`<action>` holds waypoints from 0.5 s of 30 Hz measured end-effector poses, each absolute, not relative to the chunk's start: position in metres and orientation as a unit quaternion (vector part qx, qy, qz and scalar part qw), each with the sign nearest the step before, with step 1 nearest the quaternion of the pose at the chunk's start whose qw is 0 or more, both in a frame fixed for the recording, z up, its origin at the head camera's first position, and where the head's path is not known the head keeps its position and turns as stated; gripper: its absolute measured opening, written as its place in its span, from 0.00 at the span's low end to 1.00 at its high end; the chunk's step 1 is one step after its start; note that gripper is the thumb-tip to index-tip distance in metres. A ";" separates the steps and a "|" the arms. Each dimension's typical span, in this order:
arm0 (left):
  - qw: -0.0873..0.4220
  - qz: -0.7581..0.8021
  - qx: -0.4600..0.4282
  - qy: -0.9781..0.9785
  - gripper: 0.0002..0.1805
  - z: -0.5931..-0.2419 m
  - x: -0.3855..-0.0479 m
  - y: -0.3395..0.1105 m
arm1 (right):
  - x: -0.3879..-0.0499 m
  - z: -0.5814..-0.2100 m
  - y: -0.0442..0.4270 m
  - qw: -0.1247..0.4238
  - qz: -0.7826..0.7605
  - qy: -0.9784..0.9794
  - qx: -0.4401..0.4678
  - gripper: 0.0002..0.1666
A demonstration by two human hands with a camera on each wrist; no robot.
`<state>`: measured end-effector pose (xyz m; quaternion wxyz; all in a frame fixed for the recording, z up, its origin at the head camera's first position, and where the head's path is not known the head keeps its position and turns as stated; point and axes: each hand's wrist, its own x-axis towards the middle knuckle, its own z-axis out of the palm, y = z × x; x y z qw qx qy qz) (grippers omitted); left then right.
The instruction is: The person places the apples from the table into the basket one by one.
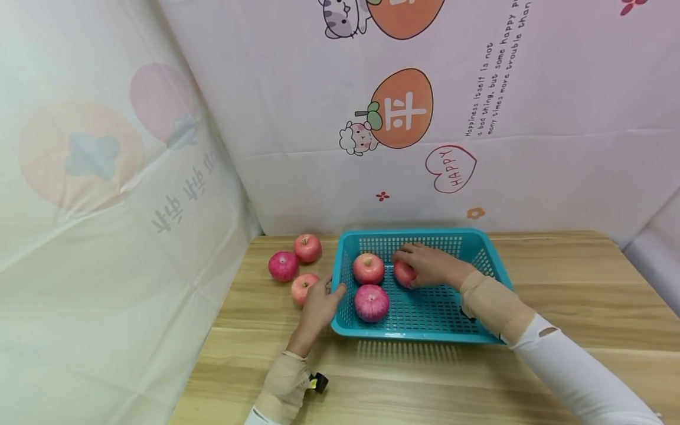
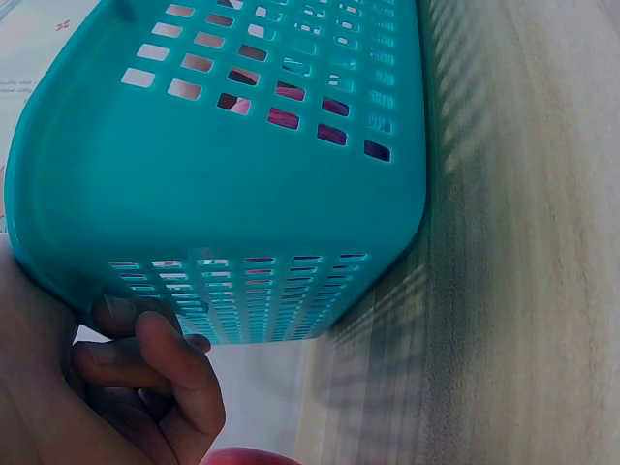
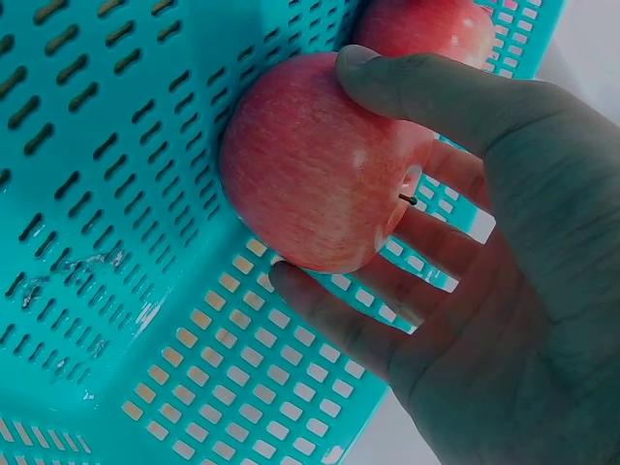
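Note:
A red apple [image 1: 405,274] sits within the fingers of my right hand [image 1: 432,265], inside a teal plastic basket [image 1: 419,336]. In the right wrist view the thumb lies on the top of this apple [image 3: 310,165] and the fingers curve round its other side, close to the basket's mesh wall. My left hand [image 1: 320,310] grips the basket's left rim; its curled fingers show against the outer wall in the left wrist view. Left of the held apple, another apple [image 1: 369,269] and a red onion [image 1: 371,303] rest on the basket floor.
Outside the basket, to its left, lie a red onion [image 1: 283,266], an apple [image 1: 307,248] and another apple [image 1: 303,289] partly behind my left hand. The wooden table [image 1: 574,283] ends at a printed white cloth [image 1: 297,177] at the back.

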<state>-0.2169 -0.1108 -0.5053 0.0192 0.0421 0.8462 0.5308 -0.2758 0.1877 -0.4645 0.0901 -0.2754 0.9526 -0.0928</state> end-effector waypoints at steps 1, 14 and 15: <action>0.020 0.532 0.042 0.846 0.23 -0.505 -0.217 -0.111 | -0.276 -0.464 0.188 0.089 -0.093 0.953 -0.276 0.37; 0.022 0.529 0.042 0.847 0.25 -0.504 -0.217 -0.111 | -0.276 -0.459 0.189 0.091 -0.088 0.954 -0.271 0.37; 0.021 0.530 0.042 0.847 0.25 -0.504 -0.217 -0.111 | -0.276 -0.458 0.189 0.090 -0.087 0.955 -0.270 0.37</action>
